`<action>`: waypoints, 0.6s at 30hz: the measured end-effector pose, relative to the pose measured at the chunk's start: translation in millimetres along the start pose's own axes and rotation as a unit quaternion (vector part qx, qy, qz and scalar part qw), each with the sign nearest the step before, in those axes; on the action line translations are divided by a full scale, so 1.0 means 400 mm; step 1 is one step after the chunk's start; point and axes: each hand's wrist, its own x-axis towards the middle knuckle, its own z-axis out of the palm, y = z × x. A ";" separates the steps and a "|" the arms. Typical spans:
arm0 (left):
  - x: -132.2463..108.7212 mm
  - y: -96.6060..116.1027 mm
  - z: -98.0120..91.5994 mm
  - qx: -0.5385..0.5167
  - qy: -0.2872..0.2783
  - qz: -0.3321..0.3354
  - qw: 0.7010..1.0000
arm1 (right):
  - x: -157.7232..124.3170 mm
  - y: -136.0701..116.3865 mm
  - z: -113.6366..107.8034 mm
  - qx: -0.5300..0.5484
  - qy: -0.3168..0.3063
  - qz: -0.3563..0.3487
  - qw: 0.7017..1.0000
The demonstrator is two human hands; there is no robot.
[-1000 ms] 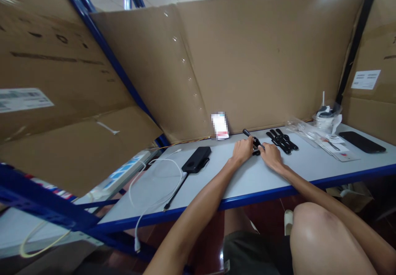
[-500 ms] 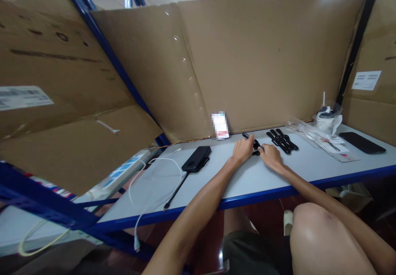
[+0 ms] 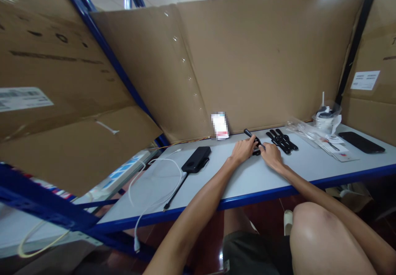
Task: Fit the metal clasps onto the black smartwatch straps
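Both of my hands are together over the table, closed around a slim black watch-like strap (image 3: 248, 133). My left hand (image 3: 243, 149) grips it from the left, and its far end sticks out beyond my fingers. On the near side my right hand (image 3: 271, 156) pinches the other end. Part of a black piece shows low between the hands; most of it is hidden by my fingers. Just to the right lie several similar black straps (image 3: 282, 141) with wider middles, side by side on the table.
The grey table (image 3: 297, 170) has a blue front edge. Left are a black power bank (image 3: 196, 159) with a cable, a white cable (image 3: 182, 172) and a power strip (image 3: 123, 170). Right are clear plastic packets (image 3: 309, 137), a wrapped cup (image 3: 324, 120) and a black phone (image 3: 361, 142). Cardboard (image 3: 247, 64) stands behind.
The strap's far end has shifted slightly right and shows more above my left hand. My hands have moved very little and keep their grip.
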 end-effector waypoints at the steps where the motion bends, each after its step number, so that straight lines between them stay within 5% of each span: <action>1: 0.000 -0.003 0.002 -0.004 0.000 -0.004 1.000 | 0.000 0.000 0.000 -0.002 0.000 -0.003 1.000; 12: 0.019 0.009 0.037 -0.107 0.045 -0.102 0.988 | -0.004 -0.003 -0.002 -0.009 0.006 -0.018 1.000; 18: 0.001 0.002 0.013 -0.057 0.016 -0.003 0.998 | 0.005 0.003 0.001 0.019 0.002 0.015 1.000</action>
